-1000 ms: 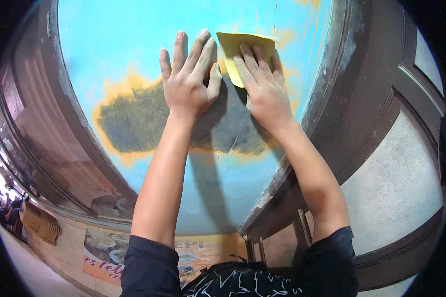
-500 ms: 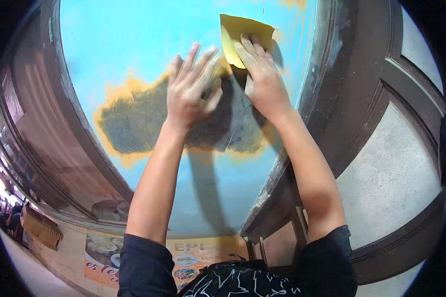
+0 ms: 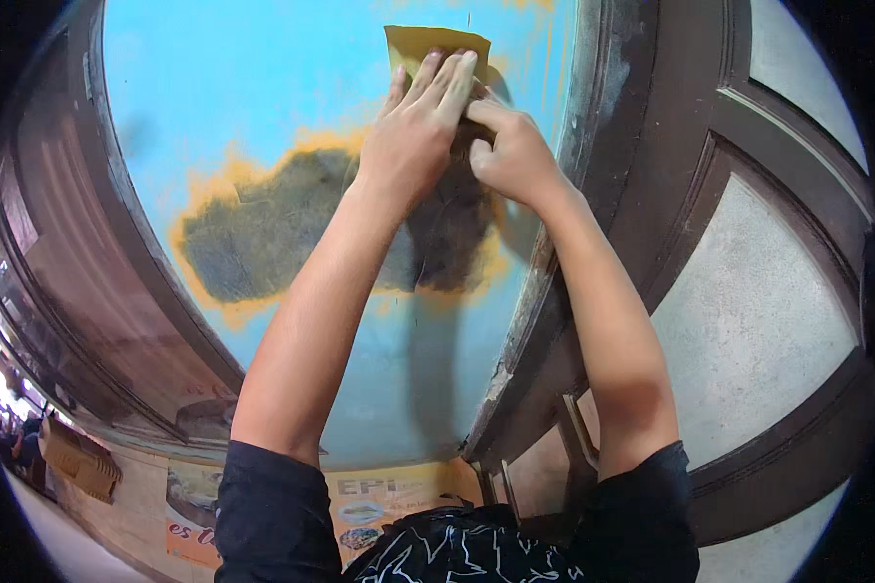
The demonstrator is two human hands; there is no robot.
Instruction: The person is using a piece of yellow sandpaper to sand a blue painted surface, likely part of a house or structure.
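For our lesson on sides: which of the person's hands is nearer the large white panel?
Right: the right hand is to the panel's upper left; the left hand is farther left, fingers over the paper.

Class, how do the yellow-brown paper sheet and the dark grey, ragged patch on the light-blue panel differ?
The paper sheet has fairly straight edges; the grey patch has an uneven, orange-fringed outline. The sheet looks smaller; the patch spreads wider. The left hand partly hides both.

What appears to be a small eatery or food shop — a printed banner (image 3: 365,513) low in the scene pictures dishes of food in bowls and plates. Dark wooden framing (image 3: 685,107), set with pale panels (image 3: 758,306), lines the right side.
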